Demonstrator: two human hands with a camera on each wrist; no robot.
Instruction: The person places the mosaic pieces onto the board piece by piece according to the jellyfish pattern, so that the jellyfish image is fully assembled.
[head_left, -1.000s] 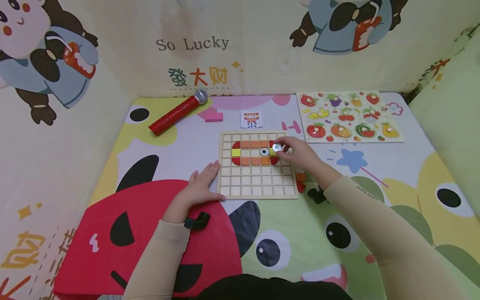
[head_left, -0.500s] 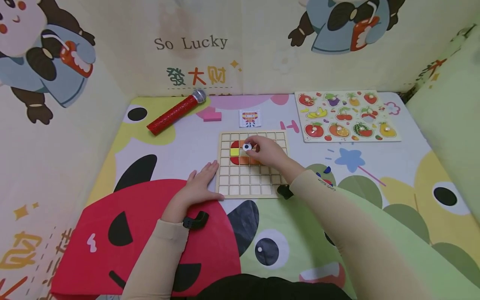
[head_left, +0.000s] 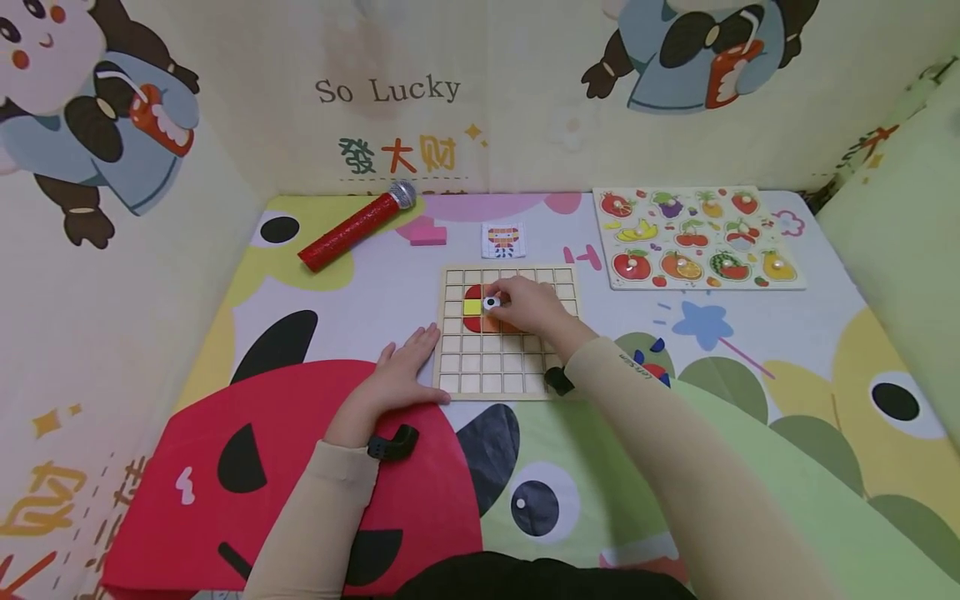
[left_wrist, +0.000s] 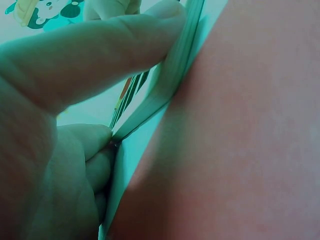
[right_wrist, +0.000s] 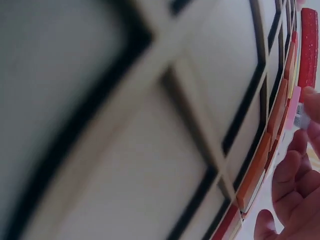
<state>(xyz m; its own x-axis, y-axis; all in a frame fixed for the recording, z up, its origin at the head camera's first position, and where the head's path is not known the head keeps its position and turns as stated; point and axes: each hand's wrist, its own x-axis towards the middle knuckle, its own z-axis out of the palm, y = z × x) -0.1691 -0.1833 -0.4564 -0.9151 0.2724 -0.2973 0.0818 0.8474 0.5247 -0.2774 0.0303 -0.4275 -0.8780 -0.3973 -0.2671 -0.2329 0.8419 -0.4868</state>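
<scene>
A square wooden grid board point(head_left: 480, 362) lies on the table, its upper cells holding red, orange and yellow point(head_left: 472, 307) tiles. My right hand point(head_left: 528, 310) is above it, pinching a round white eye piece point(head_left: 491, 303) with a black dot, just right of the yellow tile. That hand hides the tiles on the pattern's right side. At the board's left edge rests my left hand point(head_left: 397, 371), fingers extended, thumb at the lower left corner. In the left wrist view the thumb point(left_wrist: 125, 47) and fingers touch the board's side point(left_wrist: 172, 80). Curled right fingers point(right_wrist: 292, 185) appear in the right wrist view.
Behind the board lie a small picture card point(head_left: 503, 241), a pink block point(head_left: 428, 236) and a red glittery microphone point(head_left: 356, 227). A fruit puzzle board point(head_left: 697, 237) is at back right. Loose blue and red pieces point(head_left: 654, 369) show beside the right sleeve.
My right hand has carried the eye piece leftward across the board, from the right yellow tile to beside the left one, and lowered it. My left hand stays in place.
</scene>
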